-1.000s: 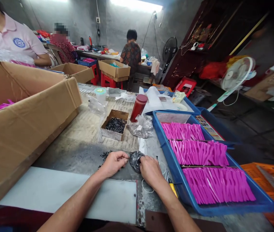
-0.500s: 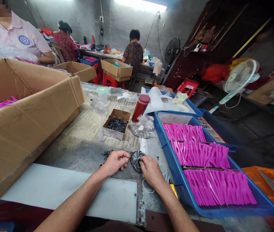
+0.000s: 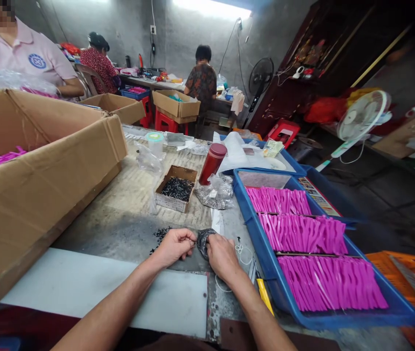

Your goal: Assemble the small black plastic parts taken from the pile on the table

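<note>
The bundle in front of you is shiny black. The board near you is pale bluish white, and the tool handle is bright yellow. On your right, the tray is blue and its strips are pinky purple. The big box on your left is brown. The tall cup is dark red. The bits in the small brown box are mostly black. One pink shirt has a round blue badge; one red top has pale specks.

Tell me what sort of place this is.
Probably a small hand-assembly workshop: a blue tray of pink pieces, a small cardboard box of black parts, and other people nearby.
</note>
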Available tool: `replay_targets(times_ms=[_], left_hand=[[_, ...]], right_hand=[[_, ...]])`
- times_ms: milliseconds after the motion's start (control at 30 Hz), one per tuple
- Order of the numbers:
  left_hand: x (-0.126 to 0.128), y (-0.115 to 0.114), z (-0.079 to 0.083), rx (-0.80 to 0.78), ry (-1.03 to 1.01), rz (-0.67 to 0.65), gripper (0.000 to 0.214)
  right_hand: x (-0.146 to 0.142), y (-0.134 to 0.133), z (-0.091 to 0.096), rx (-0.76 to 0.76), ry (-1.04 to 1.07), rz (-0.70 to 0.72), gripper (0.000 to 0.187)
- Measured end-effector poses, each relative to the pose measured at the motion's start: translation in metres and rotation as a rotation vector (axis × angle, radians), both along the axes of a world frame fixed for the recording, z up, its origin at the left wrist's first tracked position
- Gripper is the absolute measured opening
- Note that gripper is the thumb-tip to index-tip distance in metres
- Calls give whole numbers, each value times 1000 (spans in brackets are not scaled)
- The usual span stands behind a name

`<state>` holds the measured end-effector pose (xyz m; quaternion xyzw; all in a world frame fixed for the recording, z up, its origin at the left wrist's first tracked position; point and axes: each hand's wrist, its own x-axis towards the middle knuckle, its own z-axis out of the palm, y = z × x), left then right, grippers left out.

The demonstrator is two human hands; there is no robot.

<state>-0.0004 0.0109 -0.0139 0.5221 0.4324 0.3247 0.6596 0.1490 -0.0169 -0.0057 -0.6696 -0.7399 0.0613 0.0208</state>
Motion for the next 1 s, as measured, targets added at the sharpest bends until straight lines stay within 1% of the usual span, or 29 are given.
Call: replay_targets(times_ms=[133, 233, 533, 667, 767, 900, 1000], left_hand=[[-1, 0, -1, -18, 35, -3, 14], [0, 0, -1, -41, 9, -12, 14], [0, -1, 1, -41, -41, -60, 10], [0, -1, 1, -24, -103, -63, 13], [0, -1, 0, -19, -124, -58, 15], [0, 0, -1, -30, -104, -55, 27], [-1, -1, 1, -39, -69, -88, 25]], right_hand=[[2, -2, 1, 3, 4, 6, 16], [4, -3, 1, 14, 35, 9, 16], [8, -7, -1, 56, 217, 5, 18], [10, -8, -5, 80, 312, 23, 20], [12, -9, -7, 87, 337, 31, 23], [13, -10, -6, 87, 356, 43, 25], [13, -10, -5, 102, 382, 59, 27]])
